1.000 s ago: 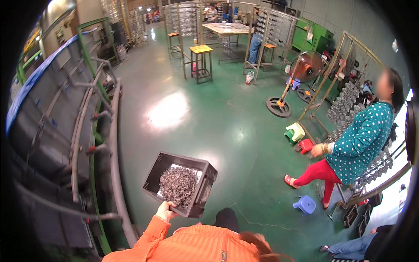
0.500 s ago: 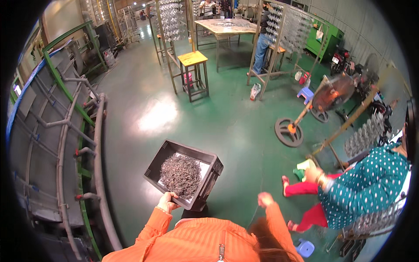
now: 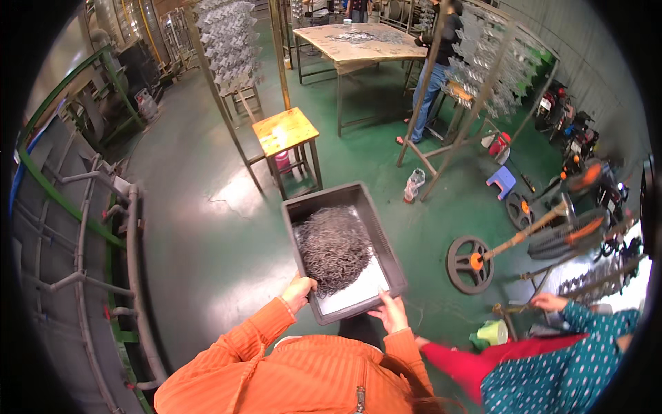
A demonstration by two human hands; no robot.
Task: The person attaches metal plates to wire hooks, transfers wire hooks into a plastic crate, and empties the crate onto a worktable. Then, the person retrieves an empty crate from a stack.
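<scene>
A dark grey plastic crate (image 3: 384, 238) is held out in front of me, slightly tilted. Inside lies a tangled heap of small metal hooks or wire pieces (image 3: 336, 250), mostly toward the crate's left side. Beneath the heap a white sheet (image 3: 354, 290) shows at the near right. My left hand (image 3: 298, 294) grips the crate's near left corner. Around the near rim, closer to the right corner, my right hand (image 3: 391, 312) is closed with the thumb over the edge.
Ahead stands a yellow-topped stool (image 3: 285, 131), with a work table (image 3: 358, 44) farther back. Racks of metal parts (image 3: 227, 41) flank the way. Pipes (image 3: 134, 276) run along the left. On the right are a wheeled fan stand (image 3: 471, 265) and a person in a dotted top (image 3: 552, 372).
My right hand has come onto the crate's near rim. The crate has swung right and straightened. I have moved forward, so the stool and table appear nearer.
</scene>
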